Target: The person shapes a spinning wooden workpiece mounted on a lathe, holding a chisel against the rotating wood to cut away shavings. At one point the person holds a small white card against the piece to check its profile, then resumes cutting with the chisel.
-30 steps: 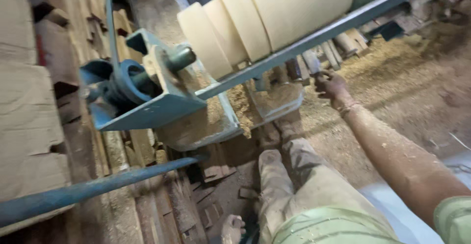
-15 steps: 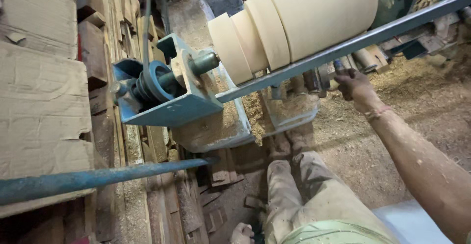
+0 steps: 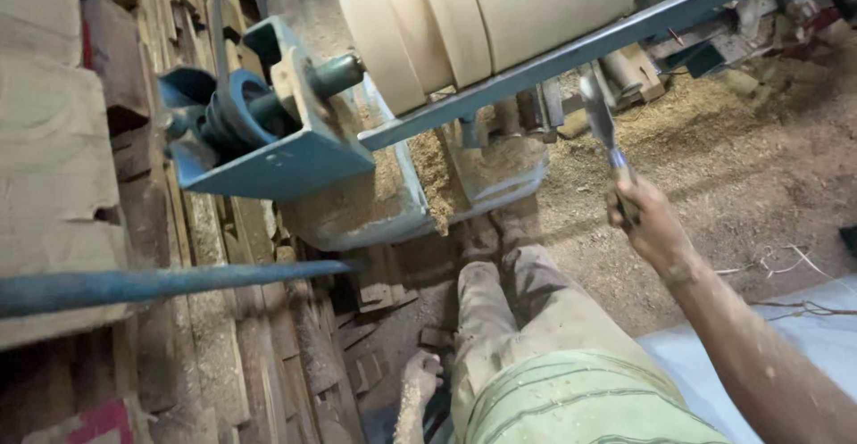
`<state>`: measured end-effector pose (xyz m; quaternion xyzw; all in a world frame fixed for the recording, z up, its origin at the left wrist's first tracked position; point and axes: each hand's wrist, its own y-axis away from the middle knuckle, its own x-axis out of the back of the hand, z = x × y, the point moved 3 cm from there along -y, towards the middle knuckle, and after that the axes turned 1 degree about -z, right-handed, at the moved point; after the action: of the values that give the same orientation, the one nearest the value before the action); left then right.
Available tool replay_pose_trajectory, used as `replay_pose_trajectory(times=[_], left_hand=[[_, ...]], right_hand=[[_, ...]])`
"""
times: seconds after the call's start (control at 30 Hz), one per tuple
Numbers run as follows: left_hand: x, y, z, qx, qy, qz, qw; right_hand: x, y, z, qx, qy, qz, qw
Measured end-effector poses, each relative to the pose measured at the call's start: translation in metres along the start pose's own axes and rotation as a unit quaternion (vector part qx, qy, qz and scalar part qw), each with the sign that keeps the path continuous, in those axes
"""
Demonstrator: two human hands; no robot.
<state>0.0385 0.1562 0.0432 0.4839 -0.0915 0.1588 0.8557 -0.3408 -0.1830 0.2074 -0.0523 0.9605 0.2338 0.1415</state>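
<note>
Risk noted: the turning chisel (image 3: pixel 600 123), if its tip meets the pale wooden workpiece (image 3: pixel 500 16) off the steel tool rest bar (image 3: pixel 571 56), could catch and kick back, judging by the one-handed grip. The right hand (image 3: pixel 647 221) is closed tight around the chisel handle, blade pointing to 12 o'clock, its tip at the bar (contact with the wood cannot be confirmed). The left hand (image 3: pixel 418 381) hangs at 6 o'clock, loosely curled, holding nothing, above the sawdust-covered floor (image 3: pixel 714 185).
</note>
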Motion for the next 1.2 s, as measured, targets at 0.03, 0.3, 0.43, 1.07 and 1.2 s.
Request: replay_pose_trajectory(times=[0.03,0.3,0.43,1.07,1.2], left_hand=[[-0.001,0.002,0.001,-0.006,0.000,-0.005,1.000],[-0.006,0.004,0.012,0.035,0.000,-0.029,0.999],[-0.020,-0.011,0.011,0.060,-0.055,-0.061,0.995],[-0.046,-0.046,0.057,0.073,-0.112,-0.092,0.987],[-0.050,-0.046,0.058,0.081,-0.115,-0.089,0.986]], right_hand=[[-0.010,-0.020,-0.008,0.020,-0.015,-0.023,0.999],[-0.046,-0.192,-0.045,0.144,0.171,-0.051,0.973],[-0.029,-0.217,-0.051,0.286,0.536,0.075,0.791],[0.108,-0.243,-0.142,0.237,0.467,0.242,0.817],[0.105,-0.265,-0.158,0.311,0.590,0.215,0.713]])
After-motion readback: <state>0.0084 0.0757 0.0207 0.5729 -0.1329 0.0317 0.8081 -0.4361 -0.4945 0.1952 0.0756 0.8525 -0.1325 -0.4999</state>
